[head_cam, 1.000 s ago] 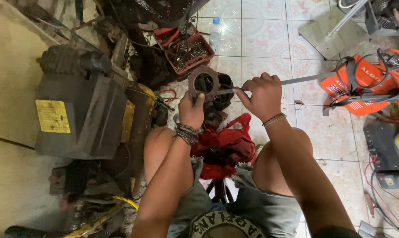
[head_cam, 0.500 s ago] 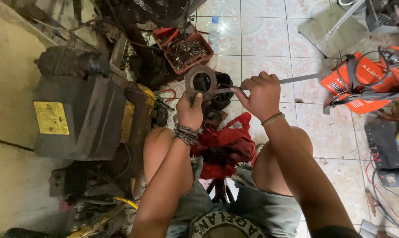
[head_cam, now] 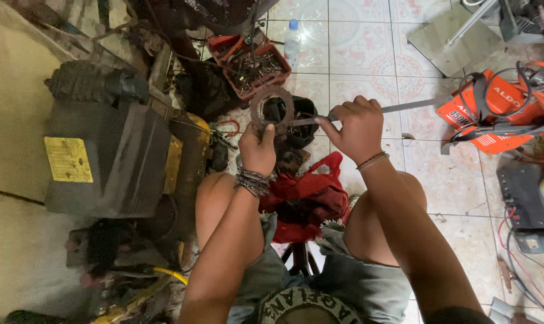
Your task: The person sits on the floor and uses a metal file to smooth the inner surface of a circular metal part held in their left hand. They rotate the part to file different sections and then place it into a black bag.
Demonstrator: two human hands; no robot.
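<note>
My left hand (head_cam: 258, 149) pinches the lower edge of a rusty brown metal ring (head_cam: 272, 108) and holds it upright above the floor. My right hand (head_cam: 356, 129) grips a long flat metal blade (head_cam: 413, 106) that runs out to the right; its tip lies against the ring's right side. A black round part (head_cam: 303, 123) sits on the tiles just behind the ring. A red bag (head_cam: 305, 195) lies between my knees.
A dark engine block with a yellow label (head_cam: 107, 150) fills the left. A red tray of bolts (head_cam: 254, 66) and a plastic bottle (head_cam: 292, 42) stand beyond it. An orange machine with cables (head_cam: 494, 111) and a black box (head_cam: 533, 207) sit at right.
The ring and my left hand have drifted slightly left and up; the blade still rests on the ring. My right hand has barely moved.
</note>
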